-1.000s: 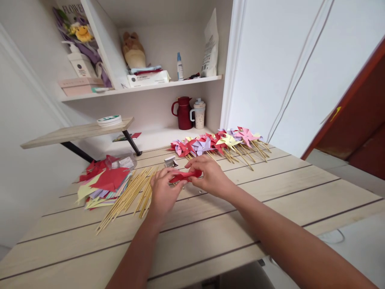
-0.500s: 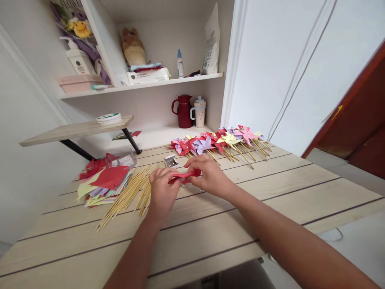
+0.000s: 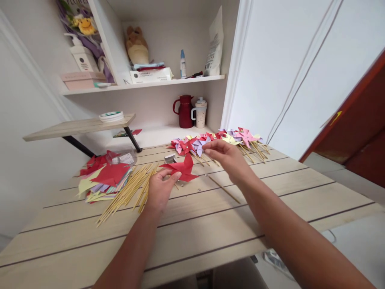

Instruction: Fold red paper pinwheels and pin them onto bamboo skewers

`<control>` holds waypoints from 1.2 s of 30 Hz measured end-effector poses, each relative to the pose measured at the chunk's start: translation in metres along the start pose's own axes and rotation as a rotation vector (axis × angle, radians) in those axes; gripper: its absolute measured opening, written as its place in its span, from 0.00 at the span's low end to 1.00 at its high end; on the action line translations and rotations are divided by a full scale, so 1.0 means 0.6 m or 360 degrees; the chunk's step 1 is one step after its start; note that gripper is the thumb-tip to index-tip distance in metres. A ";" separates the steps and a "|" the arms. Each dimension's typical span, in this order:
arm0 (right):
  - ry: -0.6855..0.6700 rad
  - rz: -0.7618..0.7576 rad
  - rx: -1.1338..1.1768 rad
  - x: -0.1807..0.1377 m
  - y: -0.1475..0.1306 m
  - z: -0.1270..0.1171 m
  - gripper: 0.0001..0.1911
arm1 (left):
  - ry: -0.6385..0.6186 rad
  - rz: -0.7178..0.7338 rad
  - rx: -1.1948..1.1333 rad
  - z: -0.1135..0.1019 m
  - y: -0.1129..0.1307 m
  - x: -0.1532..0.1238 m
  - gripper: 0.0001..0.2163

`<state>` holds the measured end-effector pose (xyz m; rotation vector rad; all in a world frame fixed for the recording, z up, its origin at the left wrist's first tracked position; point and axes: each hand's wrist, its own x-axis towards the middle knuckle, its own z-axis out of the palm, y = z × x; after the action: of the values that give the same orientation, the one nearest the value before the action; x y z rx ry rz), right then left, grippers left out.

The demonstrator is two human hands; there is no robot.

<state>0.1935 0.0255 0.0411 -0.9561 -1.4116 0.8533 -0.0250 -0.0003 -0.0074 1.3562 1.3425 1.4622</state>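
Note:
My left hand (image 3: 162,186) pinches a red paper pinwheel (image 3: 184,167) between thumb and fingers, its folded points spread to the right. My right hand (image 3: 224,156) is raised to the right of it, apart from the paper, thumb and fingertips close together with a narrow gap; nothing shows in them. Below my right hand a single thin wooden stick (image 3: 225,190) lies on the table. Small metal bits (image 3: 199,190) are scattered under the pinwheel. A small white box (image 3: 170,158) stands open just behind it.
Left of my hands lie many wooden sticks (image 3: 126,194) and a pile of coloured paper (image 3: 111,176). Several pinwheels on sticks (image 3: 245,136) lie at the back right. A dark red jug (image 3: 185,112) and a cup (image 3: 200,114) stand behind, below a shelf (image 3: 144,85).
My right hand has let go of the red paper and moved up and right. The pinwheel in my left hand now faces up, spread out. The lone stick has come into view.

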 end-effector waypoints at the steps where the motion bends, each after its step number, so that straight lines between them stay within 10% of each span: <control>1: 0.0034 0.0007 0.0039 0.002 -0.005 -0.014 0.10 | 0.0001 -0.0016 -0.0026 -0.001 -0.003 0.001 0.13; 16: -0.0103 0.0419 -0.0676 -0.069 0.124 -0.214 0.06 | 0.0146 -0.0070 -0.0084 -0.003 -0.001 0.005 0.16; 36: -0.0453 0.0001 -0.0842 -0.050 0.072 -0.080 0.07 | 0.0273 0.0736 0.0566 -0.005 -0.015 0.006 0.07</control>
<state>0.2444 0.0135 -0.0076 -1.2637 -1.9389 0.6408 -0.0298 0.0044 -0.0149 1.9037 1.5173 1.7261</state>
